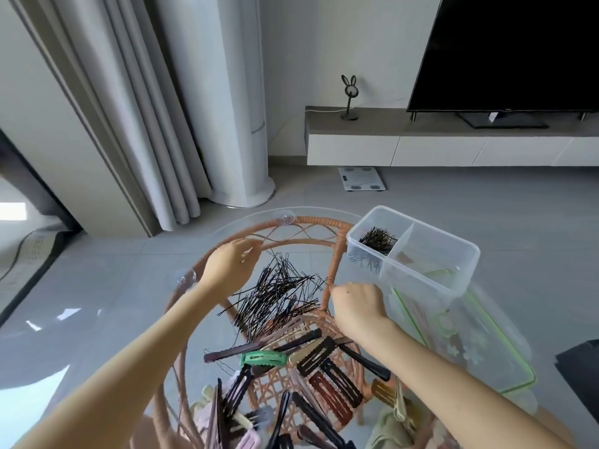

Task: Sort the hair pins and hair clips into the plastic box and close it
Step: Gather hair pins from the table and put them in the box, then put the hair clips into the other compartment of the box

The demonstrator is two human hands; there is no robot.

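Hair pins (278,299) lie heaped between left hand (227,267) and right hand (356,303)

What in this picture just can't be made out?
- Head view: whether the left hand pinches a pin; its fingertips are blurred.
- What the right hand holds; its fingers curl away.
- Contents of the plastic box right compartment; hazy wall.
- Clips at the bottom; cut by the edge.

A round glass table (207,236) on a rattan frame (335,264) carries a heap of black hair pins (278,296) near its middle, mixed hair clips (321,367) along the near edge, and a clear plastic box (453,251) with its green-rimmed lid (505,345) at the right edge.
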